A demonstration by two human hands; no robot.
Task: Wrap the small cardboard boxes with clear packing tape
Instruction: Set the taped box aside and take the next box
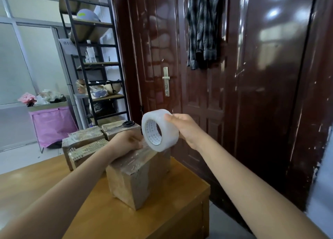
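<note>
The right hand point(185, 128) gripped the white roll of clear packing tape point(159, 129) just above the brown cardboard box point(137, 177) on the wooden table point(171, 211), where the left hand point(126, 142) pressed the pulled-out strip down.

A dark glossy door point(207, 94) with a plaid shirt point(203, 27) hanging on it — left of it a black metal shelf point(100, 63), farther left a pink bin point(52, 125); scissors point(128, 123) beyond.
</note>
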